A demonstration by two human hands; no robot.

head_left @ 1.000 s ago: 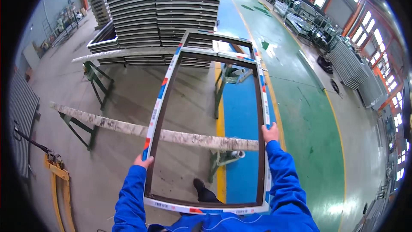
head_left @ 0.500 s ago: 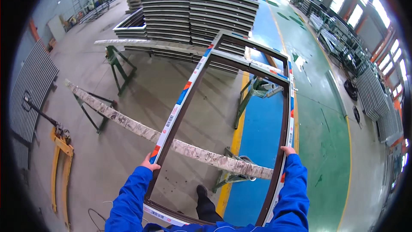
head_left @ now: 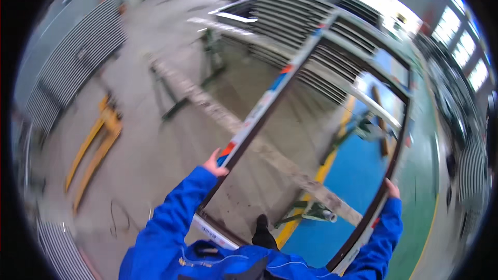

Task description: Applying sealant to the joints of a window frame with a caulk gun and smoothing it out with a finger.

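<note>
Between my two hands is a large rectangular window frame point(head_left: 258, 115), dark brown on its inner faces, with white, blue and red protective film along its outer sides. A crossbar divides off a smaller opening at its far end. My left hand point(head_left: 216, 164) grips the left long side, fingers wrapped round it. On the right long side my right hand point(head_left: 392, 189) is closed round the profile. The near end of the frame is close to my body. Below it run two padded support beams, the nearer one point(head_left: 282, 161) seen through the opening.
A tall stack of frames point(head_left: 285, 10) stands at the far side. Green trestle legs point(head_left: 210, 54) hold the far beam. To the left are a yellow pallet jack point(head_left: 106, 119) and a stack of long profiles point(head_left: 78, 65). A blue floor lane point(head_left: 332, 176) runs on the right.
The view has swung left and blurred, so the scene sits farther right. The frame, still in both hands, now leans more to the right in the picture.
</note>
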